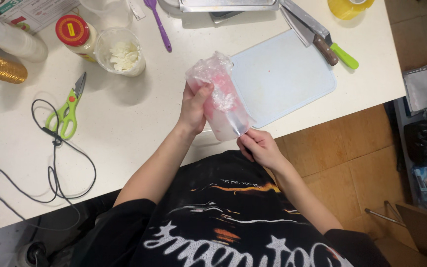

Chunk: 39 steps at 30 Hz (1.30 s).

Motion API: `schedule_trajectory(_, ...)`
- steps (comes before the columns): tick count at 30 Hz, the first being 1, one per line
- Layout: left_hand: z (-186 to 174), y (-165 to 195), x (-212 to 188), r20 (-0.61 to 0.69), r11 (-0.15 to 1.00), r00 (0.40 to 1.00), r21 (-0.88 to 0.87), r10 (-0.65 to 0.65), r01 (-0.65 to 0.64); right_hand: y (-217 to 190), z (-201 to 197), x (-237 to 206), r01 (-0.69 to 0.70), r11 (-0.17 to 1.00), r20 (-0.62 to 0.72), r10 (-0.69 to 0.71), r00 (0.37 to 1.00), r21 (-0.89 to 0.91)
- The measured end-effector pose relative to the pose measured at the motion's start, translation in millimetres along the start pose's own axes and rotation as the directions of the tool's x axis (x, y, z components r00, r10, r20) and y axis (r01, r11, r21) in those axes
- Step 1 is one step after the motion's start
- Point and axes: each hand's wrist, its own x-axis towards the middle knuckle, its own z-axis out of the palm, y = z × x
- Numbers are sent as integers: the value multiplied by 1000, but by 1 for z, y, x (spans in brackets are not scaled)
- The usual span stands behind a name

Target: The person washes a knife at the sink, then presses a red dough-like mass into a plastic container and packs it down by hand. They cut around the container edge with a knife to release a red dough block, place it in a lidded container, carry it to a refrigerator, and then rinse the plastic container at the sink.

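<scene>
— What are the hands on?

— A crumpled clear plastic bag with pink smears inside (pixel 219 96). The left hand (pixel 193 106) is wrapped around its upper half, thumb pressed into the film, fingers hidden behind. The right hand (pixel 257 146) pinches the bag's lower corner between thumb and fingertips. Both grips are closed on the bag.

— Which way does it run?

— Its long axis is slanted: the bunched, knotted-looking end points up toward the far edge of the white tabletop (pixel 124 118), and the flatter end points down and to the right, toward the person. It is held in the air above the near edge of the tabletop, just left of the pale blue rectangular cutting board (pixel 285 74), overlapping the board's near left corner in the view.

— Anything in the bag?

— Pinkish residue and some whitish wrinkled film; I cannot tell more than that.

— Other containers?

— A clear round plastic cup (pixel 120 51) toward the far left holds white crumbled pieces. Touching it on the left is a jar with a red lid (pixel 75 33), pale contents below. A yellow round tub (pixel 348 7) sits at the far right corner.

— And loose things?

— Green-handled scissors (pixel 67 109) lie left of the hands, beside a black cable (pixel 55 163). A purple spoon (pixel 158 22) lies near the far edge. Two knives, one brown-handled (pixel 315 42) and one green-handled (pixel 339 53), rest across the board's far right corner.
</scene>
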Motion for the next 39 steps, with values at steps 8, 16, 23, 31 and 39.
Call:
schedule_trajectory(8,17,7,-2,-150,996,987,68,-54,65,-6,0,2,-59,997,-99,54,994,-47)
schedule_trajectory(16,-11,9,6,405,982,912,-140,-61,128,6,-15,-8,-135,884,74,114,991,448)
schedule_trajectory(23,2,0,8,262,990,964,-117,-44,77,-13,-5,-3,-137,976,57,129,990,168)
schedule_trajectory(31,8,15,6,35,999,998,16,46,-46,-29,11,7,-241,965,-142,254,957,100)
schedule_trajectory(39,3,30,7,2,982,994,155,112,-111,-24,1,12,-395,911,-121,408,905,119)
